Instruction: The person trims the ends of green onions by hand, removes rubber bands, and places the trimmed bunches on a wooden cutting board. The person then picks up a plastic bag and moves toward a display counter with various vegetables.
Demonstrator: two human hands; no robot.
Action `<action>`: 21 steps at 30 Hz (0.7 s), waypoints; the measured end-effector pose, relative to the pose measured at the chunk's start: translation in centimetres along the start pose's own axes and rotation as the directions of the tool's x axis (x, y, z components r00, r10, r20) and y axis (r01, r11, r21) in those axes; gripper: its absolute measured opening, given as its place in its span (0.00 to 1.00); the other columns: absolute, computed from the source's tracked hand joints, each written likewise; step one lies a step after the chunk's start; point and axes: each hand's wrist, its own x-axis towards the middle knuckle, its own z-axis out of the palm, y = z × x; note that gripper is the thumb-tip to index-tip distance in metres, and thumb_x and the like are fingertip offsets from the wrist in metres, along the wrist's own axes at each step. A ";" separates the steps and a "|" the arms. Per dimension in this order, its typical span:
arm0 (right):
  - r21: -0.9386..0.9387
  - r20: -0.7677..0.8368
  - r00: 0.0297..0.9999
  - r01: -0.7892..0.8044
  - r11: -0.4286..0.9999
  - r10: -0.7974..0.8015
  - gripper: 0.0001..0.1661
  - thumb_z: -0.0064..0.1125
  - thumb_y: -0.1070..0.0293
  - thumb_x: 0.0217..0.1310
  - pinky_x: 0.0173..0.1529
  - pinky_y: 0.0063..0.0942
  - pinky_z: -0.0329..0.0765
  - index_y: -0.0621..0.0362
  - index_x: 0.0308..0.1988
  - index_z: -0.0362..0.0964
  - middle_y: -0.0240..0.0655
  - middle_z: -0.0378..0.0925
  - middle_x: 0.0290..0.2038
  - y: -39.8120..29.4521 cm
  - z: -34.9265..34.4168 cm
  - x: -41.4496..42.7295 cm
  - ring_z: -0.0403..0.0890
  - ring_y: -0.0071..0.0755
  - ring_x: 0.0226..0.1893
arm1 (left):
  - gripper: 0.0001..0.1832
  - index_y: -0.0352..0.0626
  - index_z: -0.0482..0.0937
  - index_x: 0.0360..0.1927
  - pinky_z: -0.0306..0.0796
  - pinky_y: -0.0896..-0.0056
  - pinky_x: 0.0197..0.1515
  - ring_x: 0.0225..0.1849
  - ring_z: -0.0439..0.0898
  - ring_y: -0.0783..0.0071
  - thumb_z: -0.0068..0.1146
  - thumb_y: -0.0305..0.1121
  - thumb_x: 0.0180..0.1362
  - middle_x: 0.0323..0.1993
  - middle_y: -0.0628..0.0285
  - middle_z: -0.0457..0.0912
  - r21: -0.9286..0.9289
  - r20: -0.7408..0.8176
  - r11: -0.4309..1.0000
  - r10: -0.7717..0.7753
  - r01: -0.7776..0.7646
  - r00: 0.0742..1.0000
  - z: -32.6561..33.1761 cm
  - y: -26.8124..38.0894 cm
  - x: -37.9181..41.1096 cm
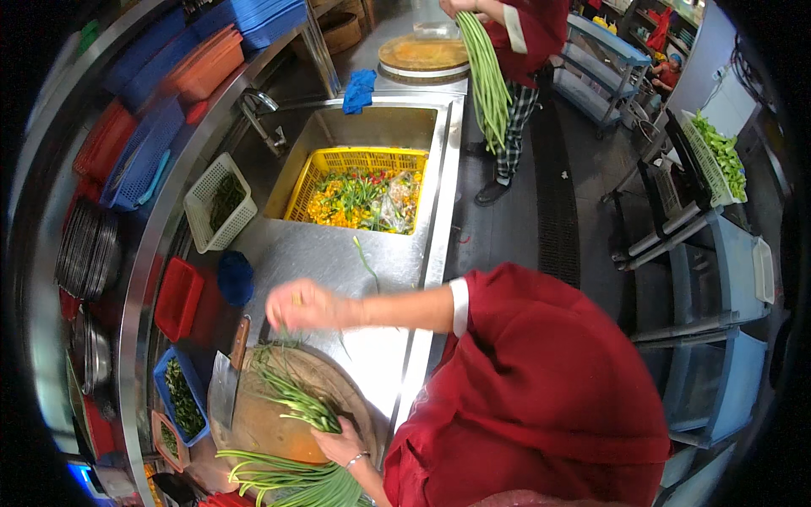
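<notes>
My left hand, with a bracelet at the wrist, grips a bunch of thin green stems over a round wooden chopping board. Blurred by motion, my right hand is above the board's far edge with curled fingers; wispy greens show just below it, and whether it holds any is unclear. A cleaver with a wooden handle lies on the board's left side. Beside my left hand, a larger pile of long green stems spreads across the near edge. A loose green stem lies on the steel counter.
Beyond the counter, a sink holds a yellow basket of vegetable scraps. Along the left are a white basket, a red tray and a blue tub of leaves. A co-worker stands past the sink with long green beans.
</notes>
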 end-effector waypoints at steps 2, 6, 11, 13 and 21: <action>-0.081 -0.136 0.988 0.066 0.995 -0.076 0.14 0.49 0.58 0.65 0.30 0.14 0.63 0.56 0.34 0.73 0.22 0.71 0.27 -1.8 -4.2 2.6 0.65 0.11 0.27 | 0.37 0.25 0.64 0.55 0.69 0.50 0.48 0.45 0.74 0.39 0.61 0.45 0.49 0.44 0.37 0.75 0.042 -0.028 0.996 -0.077 0.078 0.997 -0.2 -0.1 1.0; -0.622 0.004 0.992 0.103 0.776 -0.128 0.16 0.53 0.67 0.60 0.43 0.26 0.72 0.57 0.49 0.68 0.34 0.72 0.45 1.0 -11.7 5.0 0.74 0.29 0.40 | 0.43 0.28 0.62 0.59 0.69 0.53 0.50 0.49 0.74 0.45 0.63 0.52 0.49 0.51 0.41 0.72 0.275 0.040 0.945 -0.196 0.178 0.980 -1.3 1.5 3.6; -0.855 -0.026 0.928 -0.213 0.472 0.372 0.35 0.52 0.75 0.54 0.54 0.39 0.71 0.62 0.62 0.53 0.45 0.60 0.60 4.9 -22.6 -3.8 0.72 0.46 0.50 | 0.48 0.33 0.59 0.63 0.68 0.55 0.54 0.54 0.72 0.51 0.68 0.51 0.44 0.56 0.46 0.69 0.535 0.188 0.812 -0.385 0.234 0.904 -4.3 6.7 4.2; -0.902 -0.001 0.932 -0.158 0.402 0.363 0.22 0.47 0.73 0.54 0.49 0.42 0.74 0.61 0.51 0.69 0.50 0.75 0.41 3.3 -28.4 -7.5 0.77 0.49 0.46 | 0.48 0.33 0.58 0.63 0.67 0.55 0.54 0.55 0.71 0.51 0.68 0.49 0.44 0.57 0.46 0.68 0.488 0.108 0.859 -0.236 0.155 0.966 -3.3 10.2 4.8; -0.883 -0.271 0.873 -0.393 0.256 0.405 0.16 0.49 0.68 0.59 0.47 0.39 0.75 0.59 0.45 0.75 0.48 0.80 0.38 -11.7 -49.1 -10.1 0.80 0.48 0.40 | 0.42 0.33 0.58 0.63 0.60 0.49 0.59 0.59 0.65 0.46 0.61 0.44 0.47 0.59 0.44 0.65 0.142 -0.029 0.938 0.324 -0.317 0.945 5.6 28.8 7.1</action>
